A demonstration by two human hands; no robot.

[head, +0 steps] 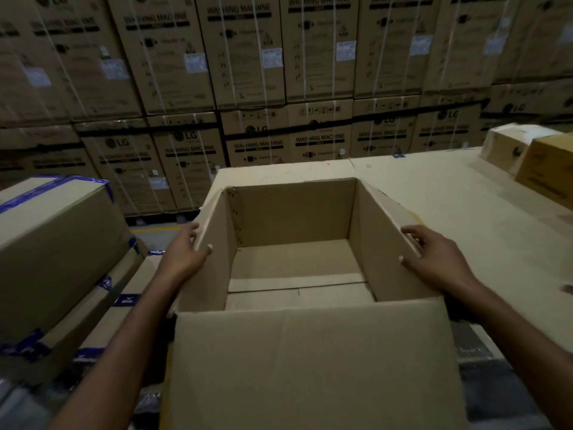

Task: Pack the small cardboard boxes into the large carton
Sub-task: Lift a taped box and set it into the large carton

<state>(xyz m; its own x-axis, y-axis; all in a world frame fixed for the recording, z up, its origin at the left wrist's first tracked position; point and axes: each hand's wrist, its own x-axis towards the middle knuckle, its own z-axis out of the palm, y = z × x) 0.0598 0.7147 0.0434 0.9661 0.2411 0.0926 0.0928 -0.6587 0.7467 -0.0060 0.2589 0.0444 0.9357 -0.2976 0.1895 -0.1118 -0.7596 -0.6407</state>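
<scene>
- The left hand [186, 252] grips the left wall of the large carton [297, 231] at its top edge, thumb hooked over the rim on the inner side and fingers spread along the outer face.
- The right hand [434, 259] clasps the carton's right wall the same way, thumb tip on the inner face and fingers laid over the folded-out right flap.
- The carton stands open-topped on a pale table [465, 206]; its inside shows only the bottom flaps.
- Its near flap [310, 367] hangs down toward the person.
- Right of the carton and farther back, at the table's far right edge, lie two small cardboard boxes [527, 156], well apart from it.
- Left of the carton, blue-taped boxes [55, 243] are stacked.
- Behind the carton rises a wall of washing machine cartons [248, 57].
</scene>
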